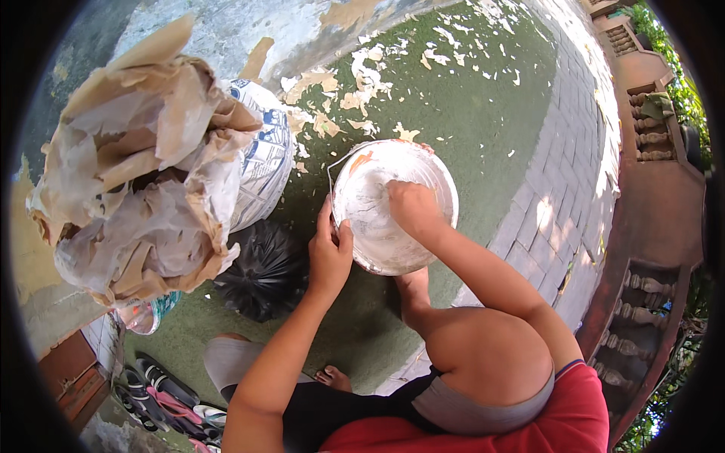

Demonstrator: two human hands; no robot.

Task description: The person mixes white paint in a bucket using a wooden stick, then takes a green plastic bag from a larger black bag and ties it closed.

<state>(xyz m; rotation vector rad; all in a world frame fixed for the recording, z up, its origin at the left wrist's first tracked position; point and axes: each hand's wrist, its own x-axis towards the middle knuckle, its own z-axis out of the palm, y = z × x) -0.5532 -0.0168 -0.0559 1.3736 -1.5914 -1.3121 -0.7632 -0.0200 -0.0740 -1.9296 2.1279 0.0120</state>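
A white bucket [381, 226] coated with dried paint sits on the green ground [468, 113] in the middle of the scene, just in front of the person's bent knee. The left hand [329, 253] clamps the bucket's near-left rim, thumb and fingers closed over the edge. The right hand [411, 208] is down inside the bucket, fingers curled against the inner wall; whether it grips anything cannot be told. To the left stands a sack stuffed with crumpled brown paper [143, 158], a black bag [264, 272] beside it. Paint flakes [362, 75] litter the far ground.
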